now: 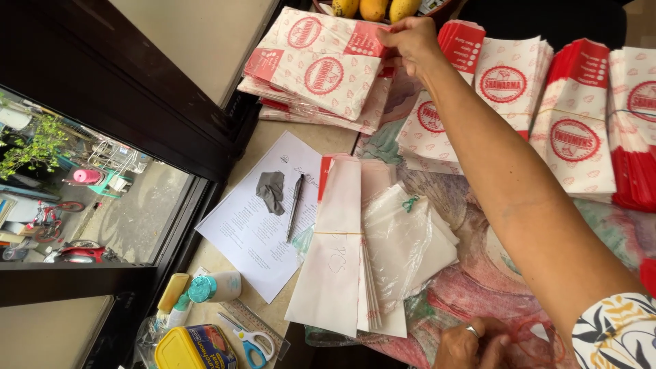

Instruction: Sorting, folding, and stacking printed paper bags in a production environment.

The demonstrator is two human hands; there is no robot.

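Near edge: left hand (471,345), ringed, fingers curled, pinching a red rubber band (540,338). Middle: banded white bags (342,253), pen (295,205) on paper (253,232). Far: right hand (410,42), fingertips pinched on the top printed bag (318,65) of the far-left stack.

Right arm (519,184) stretched far forward, fingers (403,37) pinched, left hand (471,345) curled close

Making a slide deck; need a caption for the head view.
Right hand grips a red-and-white paper bag; left hand rests by plain white bags.
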